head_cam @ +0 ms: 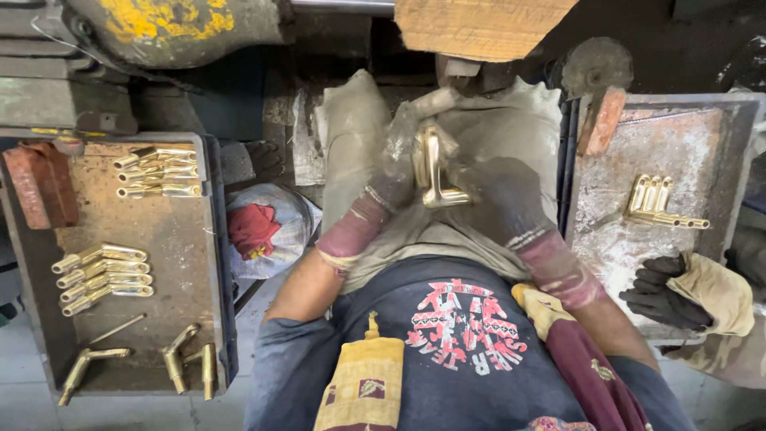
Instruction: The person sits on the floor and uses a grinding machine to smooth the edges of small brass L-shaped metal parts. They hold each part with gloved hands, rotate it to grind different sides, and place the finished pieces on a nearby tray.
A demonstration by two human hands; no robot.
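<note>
Patterned cloth point(361, 383) nearest; left hand point(392, 185), right hand point(501, 199) grip brass fitting point(435, 169).

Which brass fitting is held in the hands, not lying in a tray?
The brass fitting at centre, gripped by both gloved hands over the lap; all others lie in the side trays.

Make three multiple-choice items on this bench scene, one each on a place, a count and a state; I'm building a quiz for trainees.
1. Where does the brick lie?
A. left tray
B. the lap
C. the floor

2. How many brass parts lie in the right tray?
A. none
B. one small cluster
C. ten rows

3. What are both hands doing?
A. resting empty
B. holding one brass piece
C. lifting a tray

Key: 1 A, it sits in the left tray's top corner. 2 B, one cluster only. 3 B, the left hand and right hand, gloved, close on it.
</note>
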